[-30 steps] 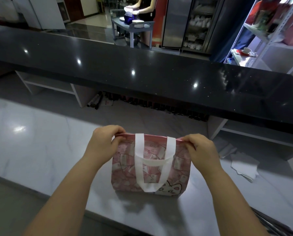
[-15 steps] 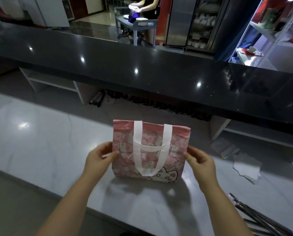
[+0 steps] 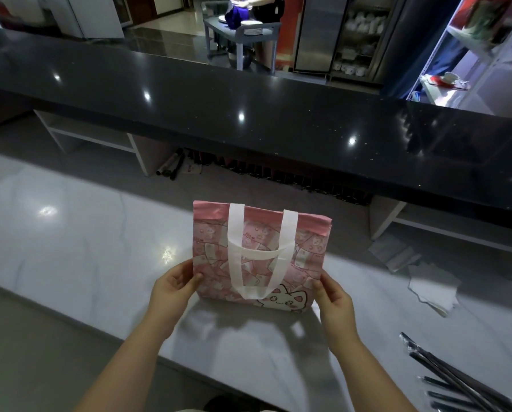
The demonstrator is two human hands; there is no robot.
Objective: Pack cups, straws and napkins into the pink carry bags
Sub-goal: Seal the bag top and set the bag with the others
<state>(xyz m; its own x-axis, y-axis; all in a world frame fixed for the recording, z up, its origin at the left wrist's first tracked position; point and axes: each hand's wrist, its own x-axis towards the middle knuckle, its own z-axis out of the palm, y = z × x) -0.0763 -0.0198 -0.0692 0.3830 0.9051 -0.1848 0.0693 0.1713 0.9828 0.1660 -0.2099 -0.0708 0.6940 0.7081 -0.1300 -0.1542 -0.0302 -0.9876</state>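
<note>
Both hands pinch the pink bag (image 3: 308, 248) by its lower side edges. My left hand (image 3: 173, 288) has its thumb on the front face with the fingers tucked behind, and my right hand (image 3: 335, 298) does the same at the opposite edge. A second ago those hands were up at the top corners. They have since slid down to the bottom, and the bag now stands, as far as I can tell, on its base on the white counter (image 3: 85, 233) between my palms. Above my grip the top edge lies closed and flat, with the white handle (image 3: 259, 254) draped down the front. I read this as the bag squared up and set in place but not yet opened, so nothing is packed. Right of my right hand and nearer to me lie black wrapped straws (image 3: 457, 379). Further out on that side are white sheets that look like napkins (image 3: 433, 289). No cups are in view. I judge the mouth needs spreading before anything goes in.
</note>
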